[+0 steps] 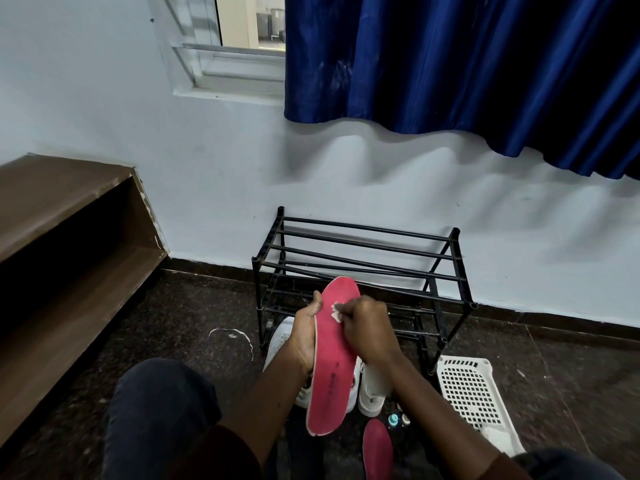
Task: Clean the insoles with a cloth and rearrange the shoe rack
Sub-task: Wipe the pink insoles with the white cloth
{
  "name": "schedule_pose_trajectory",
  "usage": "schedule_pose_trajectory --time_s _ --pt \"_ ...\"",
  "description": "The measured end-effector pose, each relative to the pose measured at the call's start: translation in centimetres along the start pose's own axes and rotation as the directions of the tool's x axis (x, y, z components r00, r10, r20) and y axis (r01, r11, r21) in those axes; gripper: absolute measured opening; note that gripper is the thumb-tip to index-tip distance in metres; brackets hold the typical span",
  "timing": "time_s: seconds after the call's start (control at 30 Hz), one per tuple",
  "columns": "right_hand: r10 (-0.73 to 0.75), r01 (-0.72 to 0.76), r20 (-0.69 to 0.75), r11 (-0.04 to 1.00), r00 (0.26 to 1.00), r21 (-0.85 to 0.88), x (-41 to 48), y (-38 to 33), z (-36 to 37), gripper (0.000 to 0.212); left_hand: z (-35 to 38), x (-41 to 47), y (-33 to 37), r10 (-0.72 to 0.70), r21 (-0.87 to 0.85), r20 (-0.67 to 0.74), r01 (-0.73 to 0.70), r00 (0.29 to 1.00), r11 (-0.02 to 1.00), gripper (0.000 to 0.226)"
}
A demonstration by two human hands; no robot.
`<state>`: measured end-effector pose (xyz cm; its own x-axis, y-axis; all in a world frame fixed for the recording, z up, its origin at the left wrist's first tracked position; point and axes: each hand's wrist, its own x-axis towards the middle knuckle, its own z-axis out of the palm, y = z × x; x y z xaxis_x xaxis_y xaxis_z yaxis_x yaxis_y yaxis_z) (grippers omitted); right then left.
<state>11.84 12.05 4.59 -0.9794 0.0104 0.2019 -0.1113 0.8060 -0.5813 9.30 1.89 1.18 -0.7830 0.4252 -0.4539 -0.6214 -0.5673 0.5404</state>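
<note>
Spare insole [377, 448] lying by knees. Left hand [304, 337] gripping insole [332, 362]; right hand [367, 330] pinching cloth [335, 312], wiping forefoot. Next, probably: wiping heelward.

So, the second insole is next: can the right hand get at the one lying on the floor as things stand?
Probably yes. The second insole lies uncovered on the floor beside the right forearm, nothing over it; but the right hand pinches the cloth, so its grip would be awkward.
</note>
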Motion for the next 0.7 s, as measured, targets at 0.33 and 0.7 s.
schedule_pose_trajectory --time_s 0.33,0.7 --pt "-0.06 0.061 0.012 0.997 0.998 -0.048 -1.3 0.0 0.1 0.021 0.4 0.1 0.1 -0.006 0.064 -0.049 0.009 0.999 0.998 0.065" --pt "0.021 -0.031 -0.159 0.997 0.987 -0.064 1.5 0.5 -0.1 0.019 -0.1 0.0 -0.1 0.021 -0.065 -0.03 -0.022 0.999 0.998 0.076"
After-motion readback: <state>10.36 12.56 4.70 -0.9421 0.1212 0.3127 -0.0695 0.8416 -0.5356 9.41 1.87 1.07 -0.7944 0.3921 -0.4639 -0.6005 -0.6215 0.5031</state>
